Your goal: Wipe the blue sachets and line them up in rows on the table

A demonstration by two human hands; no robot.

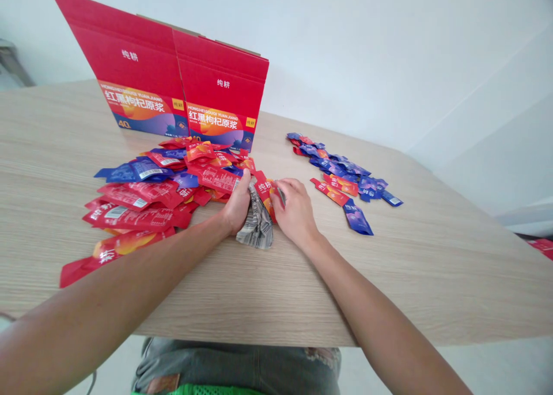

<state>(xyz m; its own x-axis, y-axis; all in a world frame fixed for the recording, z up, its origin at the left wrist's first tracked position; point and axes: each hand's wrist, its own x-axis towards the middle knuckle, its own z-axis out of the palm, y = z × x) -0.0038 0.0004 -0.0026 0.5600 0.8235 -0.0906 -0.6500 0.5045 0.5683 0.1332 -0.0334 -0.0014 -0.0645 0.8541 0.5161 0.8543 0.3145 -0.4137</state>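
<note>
A red sachet with an orange fruit print is held between my two hands, just above the table. My left hand is closed at its left side, thumb up, and a crumpled grey striped cloth hangs from that grip. Closed at the sachet's right edge is my right hand, with a small grey bit showing between thumb and fingers; I cannot tell whether it is cloth. Left of my left hand lies a heap of red sachets mixed with some blue sachets.
A red carton stands open behind the heap, near the wall. To the right, a loose row of mostly blue sachets runs across the wooden table, with a few red ones among them. The table's front edge is close to my lap.
</note>
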